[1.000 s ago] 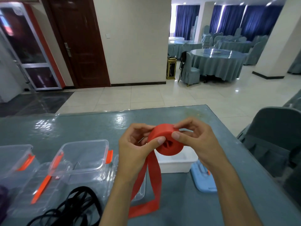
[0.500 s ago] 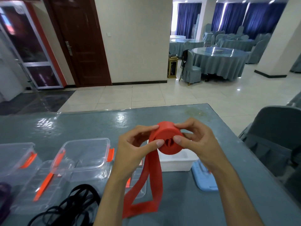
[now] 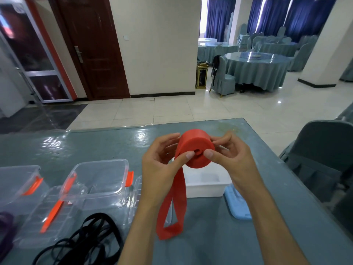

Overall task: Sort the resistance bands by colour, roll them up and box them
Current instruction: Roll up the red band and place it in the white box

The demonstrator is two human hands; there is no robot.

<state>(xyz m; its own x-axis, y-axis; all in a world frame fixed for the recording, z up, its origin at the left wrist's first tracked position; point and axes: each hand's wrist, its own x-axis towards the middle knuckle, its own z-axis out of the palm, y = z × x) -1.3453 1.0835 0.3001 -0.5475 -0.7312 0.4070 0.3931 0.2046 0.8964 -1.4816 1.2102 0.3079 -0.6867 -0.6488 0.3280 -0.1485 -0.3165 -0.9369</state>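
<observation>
My hands (image 3: pixel 162 165) wind more red band (image 3: pixel 195 150) onto the roll, and its hanging loop (image 3: pixel 170 213) gets shorter, lifting off the table.

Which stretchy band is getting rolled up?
The red band. Both hands hold its roll above the table, with a loop left hanging down. The black bands lie loose in a tangle, and the purple one sits at the left edge.

This is a banquet hall or a hotel restaurant. Round tables (image 3: pixel 257 70) with long blue-grey cloths and chairs (image 3: pixel 223 79) in matching covers stand on a shiny tiled floor (image 3: pixel 172 111), with dark blue curtains (image 3: pixel 217 20) behind.
</observation>
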